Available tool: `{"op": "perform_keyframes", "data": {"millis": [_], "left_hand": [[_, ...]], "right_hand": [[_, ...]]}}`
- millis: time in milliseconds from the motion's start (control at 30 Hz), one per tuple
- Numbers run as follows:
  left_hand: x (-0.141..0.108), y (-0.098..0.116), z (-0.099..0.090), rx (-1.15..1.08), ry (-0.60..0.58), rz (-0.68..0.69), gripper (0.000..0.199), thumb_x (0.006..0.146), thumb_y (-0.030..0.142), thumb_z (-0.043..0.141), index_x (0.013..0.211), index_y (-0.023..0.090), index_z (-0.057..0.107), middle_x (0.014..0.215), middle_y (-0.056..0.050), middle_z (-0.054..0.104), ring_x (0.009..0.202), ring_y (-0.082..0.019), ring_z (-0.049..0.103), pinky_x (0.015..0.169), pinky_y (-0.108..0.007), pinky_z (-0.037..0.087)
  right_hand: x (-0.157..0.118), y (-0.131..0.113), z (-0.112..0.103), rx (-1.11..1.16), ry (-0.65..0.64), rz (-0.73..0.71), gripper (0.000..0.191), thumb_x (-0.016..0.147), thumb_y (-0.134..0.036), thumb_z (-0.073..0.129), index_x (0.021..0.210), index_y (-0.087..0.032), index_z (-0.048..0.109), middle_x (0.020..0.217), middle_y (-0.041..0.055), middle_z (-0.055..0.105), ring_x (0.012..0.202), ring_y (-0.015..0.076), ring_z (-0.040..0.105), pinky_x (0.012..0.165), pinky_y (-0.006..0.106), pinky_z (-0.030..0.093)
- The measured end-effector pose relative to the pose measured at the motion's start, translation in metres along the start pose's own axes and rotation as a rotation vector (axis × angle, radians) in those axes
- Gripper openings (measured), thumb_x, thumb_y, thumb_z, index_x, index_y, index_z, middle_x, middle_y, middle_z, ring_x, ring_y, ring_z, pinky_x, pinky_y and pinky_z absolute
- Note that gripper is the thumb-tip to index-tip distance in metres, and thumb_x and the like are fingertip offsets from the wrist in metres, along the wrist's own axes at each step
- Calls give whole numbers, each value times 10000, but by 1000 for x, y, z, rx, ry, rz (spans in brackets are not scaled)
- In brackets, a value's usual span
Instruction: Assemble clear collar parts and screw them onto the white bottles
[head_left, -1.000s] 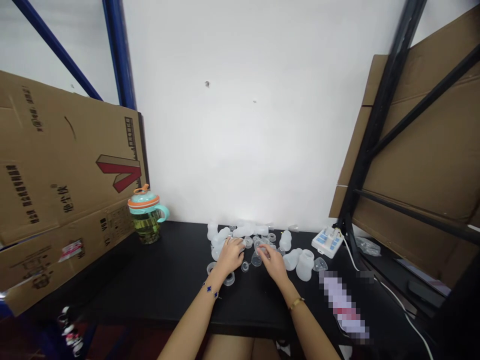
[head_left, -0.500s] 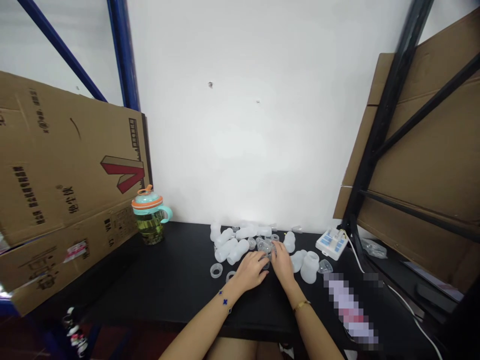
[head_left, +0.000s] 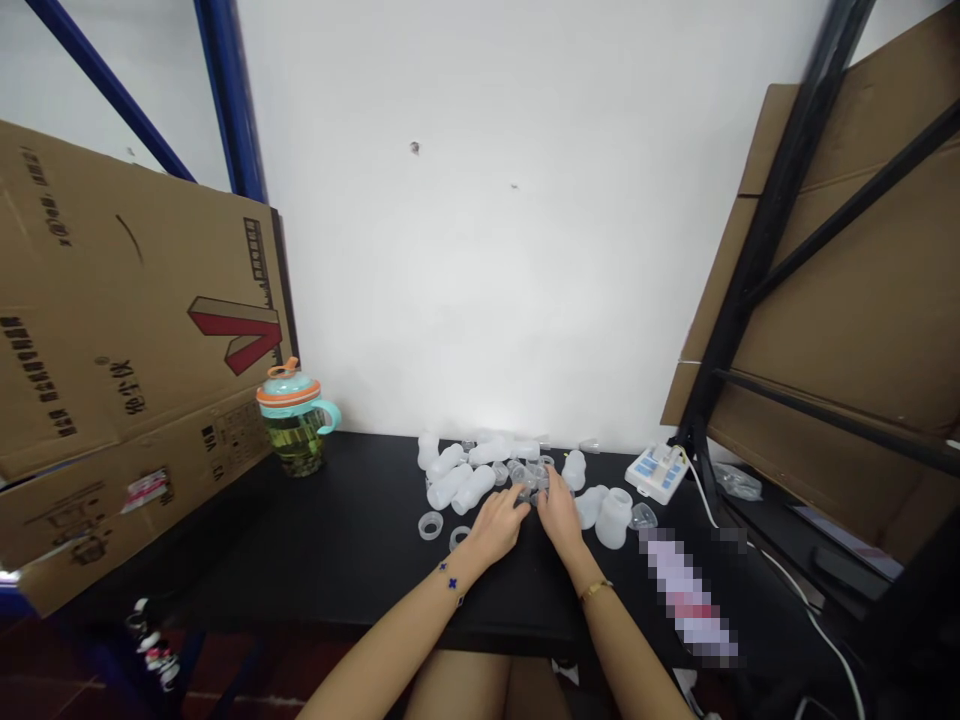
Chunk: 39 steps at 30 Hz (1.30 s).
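Observation:
My left hand (head_left: 496,525) reaches palm-down over the black table (head_left: 352,545), its fingers apart at the near edge of a cluster of clear plastic caps (head_left: 523,475). On the right of the same cluster lies my right hand (head_left: 559,512), with its fingers stretched forward and the tips partly hidden among the clear parts. I see nothing gripped in either hand. Several translucent white bottles (head_left: 474,489) lie left of and behind the caps. Another white bottle (head_left: 614,518) stands upright to the right. One ring collar (head_left: 430,525) rests left of my left hand, and a second ring (head_left: 459,538) touches or sits beside my left wrist.
A lidded jug (head_left: 292,420) with greenish contents stands at the left, by a large cardboard box (head_left: 142,330). On the right are a white power strip (head_left: 658,472), its cable (head_left: 787,585), a clear cap (head_left: 643,517) and a pixelated object (head_left: 690,600). Black rack bars (head_left: 739,290) rise there.
My hands have spread slightly apart at the caps, and the left fingers have straightened a little. The whole view has shifted slightly, with the bottles staying in place.

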<state>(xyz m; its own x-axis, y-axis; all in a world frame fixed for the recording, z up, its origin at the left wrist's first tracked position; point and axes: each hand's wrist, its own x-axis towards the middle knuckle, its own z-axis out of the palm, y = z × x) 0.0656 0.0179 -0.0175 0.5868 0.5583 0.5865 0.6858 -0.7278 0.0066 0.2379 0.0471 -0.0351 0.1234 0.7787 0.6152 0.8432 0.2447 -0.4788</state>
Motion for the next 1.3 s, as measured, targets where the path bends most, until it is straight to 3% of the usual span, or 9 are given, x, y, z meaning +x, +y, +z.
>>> {"op": "perform_keyframes", "data": {"millis": [100, 233, 367, 600, 767, 900, 1000, 1167, 1300], "left_hand": [[1, -1, -3, -37, 16, -53, 190, 937, 196, 507, 1048, 212, 661, 1344, -137, 576, 1109, -305, 627, 883, -451, 540], [5, -2, -10, -80, 124, -122, 247, 991, 292, 471, 1177, 225, 620, 1257, -119, 635, 1068, -280, 645, 866, -416, 525], [7, -15, -19, -28, 230, -295, 219, 1001, 251, 455, 1136, 210, 623, 1104, -88, 698, 997, -262, 658, 866, -414, 486], [4, -50, -31, 52, 340, -446, 173, 928, 135, 526, 990, 216, 666, 990, -62, 736, 971, -279, 657, 894, -454, 430], [6, -41, -33, -107, 357, -323, 136, 939, 192, 543, 977, 217, 671, 965, -55, 734, 957, -257, 653, 903, -428, 452], [8, -18, -28, -269, 207, -78, 133, 919, 260, 597, 1022, 225, 672, 950, -52, 720, 912, -229, 645, 852, -380, 493], [8, -7, -22, -254, 150, 2, 194, 884, 245, 623, 1072, 234, 672, 1037, -72, 706, 1007, -261, 621, 879, -411, 497], [4, -8, -14, -225, 106, -20, 263, 822, 237, 683, 1084, 236, 677, 1239, -96, 640, 1177, -311, 556, 974, -482, 484], [3, -11, -12, -224, 113, -36, 258, 828, 232, 678, 1087, 233, 673, 1232, -102, 631, 1175, -310, 560, 975, -486, 493]], "right_hand": [[0, -2, -2, -5, -7, 2, 549, 832, -120, 395, 1370, -121, 507, 1311, 185, 601, 1197, 288, 603, 985, 411, 493], [2, -7, -7, 2, 13, -19, 518, 847, -126, 378, 1343, -103, 526, 1316, 191, 598, 1217, 285, 586, 998, 420, 487], [1, -21, -17, 66, 72, -118, 428, 925, -204, 364, 1299, -165, 569, 1285, 133, 632, 1166, 257, 612, 970, 405, 511], [-3, -41, -27, 71, -56, -190, 397, 932, -205, 397, 1277, -184, 592, 1213, 97, 682, 1090, 223, 654, 893, 324, 524], [1, -40, -37, -121, -146, -8, 298, 897, -138, 422, 1014, -205, 687, 1054, 59, 711, 955, 192, 664, 798, 252, 471], [1, -37, -37, -179, -222, 49, 268, 877, -121, 476, 793, -209, 714, 841, 44, 722, 802, 182, 668, 697, 235, 422], [0, -36, -33, -202, -269, 66, 268, 876, -118, 501, 818, -219, 742, 852, 50, 741, 803, 186, 679, 680, 234, 414], [0, -36, -31, -196, -270, 80, 305, 895, -111, 486, 992, -226, 752, 996, 57, 754, 908, 193, 691, 737, 237, 443], [-1, -36, -32, -167, -228, 91, 328, 908, -102, 477, 1097, -217, 719, 1112, 54, 727, 997, 188, 674, 782, 227, 449]]}}
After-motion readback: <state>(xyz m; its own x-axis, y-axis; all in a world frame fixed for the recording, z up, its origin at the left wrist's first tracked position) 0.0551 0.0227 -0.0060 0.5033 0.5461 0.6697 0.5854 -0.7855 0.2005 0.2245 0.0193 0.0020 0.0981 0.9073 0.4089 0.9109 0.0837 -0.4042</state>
